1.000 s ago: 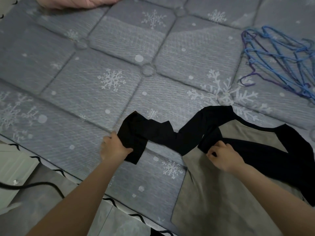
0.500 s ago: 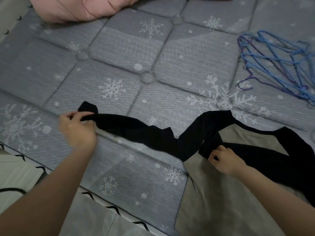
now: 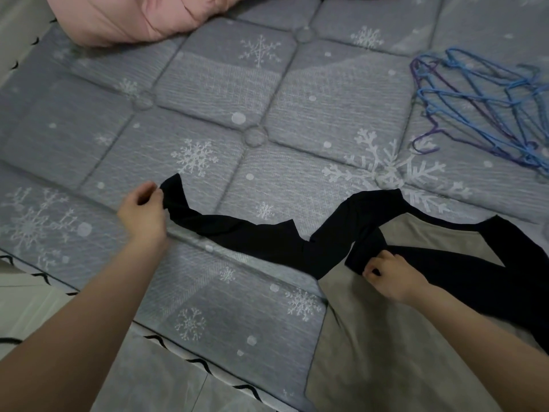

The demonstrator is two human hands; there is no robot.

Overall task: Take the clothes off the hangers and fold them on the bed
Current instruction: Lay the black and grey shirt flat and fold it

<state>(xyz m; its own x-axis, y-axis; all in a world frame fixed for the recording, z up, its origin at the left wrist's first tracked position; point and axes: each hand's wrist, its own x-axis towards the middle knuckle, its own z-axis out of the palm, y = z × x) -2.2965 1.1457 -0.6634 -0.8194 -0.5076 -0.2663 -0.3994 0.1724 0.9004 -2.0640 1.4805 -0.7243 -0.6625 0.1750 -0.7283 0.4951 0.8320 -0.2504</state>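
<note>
You have one shirt (image 3: 386, 337) off its hanger and lying on the bed (image 3: 208, 84), filling the lower right of the frame: tan body, black sleeves. Your left hand (image 3: 142, 212) pinches the cuff of one sleeve (image 3: 252, 236), drawn out toward the centre left of the frame. Your right hand (image 3: 389, 278) has its fingers curled on the black cloth near the shoulder, at centre right. The sleeve lies twisted and rumpled between your hands, so by my reading you are spreading the shirt flat and no fold has been made yet.

The hangers (image 3: 481, 105) sit in a bare tangled heap at the upper right, which suggests the unhanging is largely done. I count about five or six, mostly blue with at least one purple; the tangle prevents an exact number.

One pink bundle (image 3: 133, 16) lies at the upper left; I cannot tell whether it is clothing awaiting folding. No folded pile is in view, so most of the folding seems left.
</note>
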